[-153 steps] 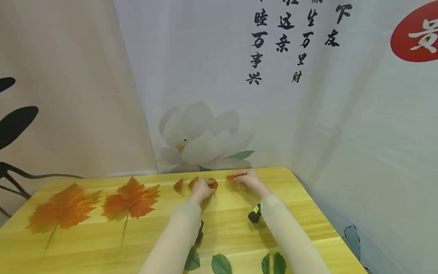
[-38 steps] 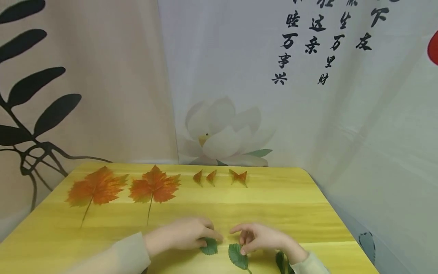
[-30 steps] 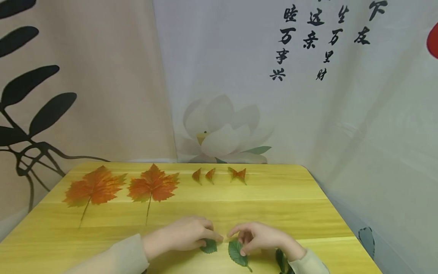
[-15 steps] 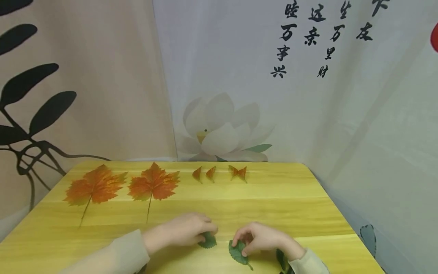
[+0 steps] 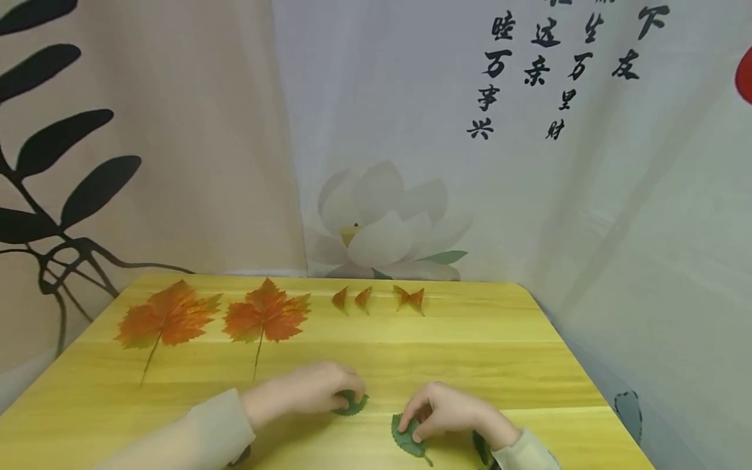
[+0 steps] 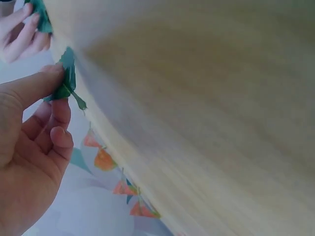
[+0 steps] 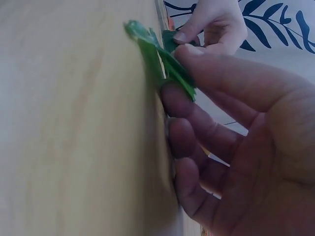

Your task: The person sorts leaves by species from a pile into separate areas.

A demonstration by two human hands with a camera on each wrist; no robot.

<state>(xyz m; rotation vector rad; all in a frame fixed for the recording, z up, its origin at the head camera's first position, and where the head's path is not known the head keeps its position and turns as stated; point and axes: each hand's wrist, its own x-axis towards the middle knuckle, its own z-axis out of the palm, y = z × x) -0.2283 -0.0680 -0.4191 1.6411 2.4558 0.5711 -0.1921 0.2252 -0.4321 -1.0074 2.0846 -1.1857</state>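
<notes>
In the head view, my left hand (image 5: 317, 390) pinches a small green toothed leaf (image 5: 351, 408) at the near middle of the table. The left wrist view shows that leaf (image 6: 69, 73) between thumb and fingers, its short stem sticking out. A hand's width to the right, my right hand (image 5: 451, 412) pinches a second green leaf (image 5: 407, 442), its stem toward the near edge. Seen from the right wrist, this leaf (image 7: 170, 64) is bent between thumb and forefinger. Another dark green leaf (image 5: 482, 446) lies partly hidden by the right wrist.
Two large orange maple leaves (image 5: 168, 314) (image 5: 267, 311) lie at the back left of the yellow wood-grain table (image 5: 487, 352). Several small orange leaves (image 5: 362, 299) line the far edge, two of them touching (image 5: 409, 299). A printed curtain (image 5: 376, 130) hangs behind.
Both hands have come from the small orange leaves at the far edge to the green leaves nearby. Lately the left hand shifts slightly left with its leaf, and the right forefinger has closed down onto its leaf.
</notes>
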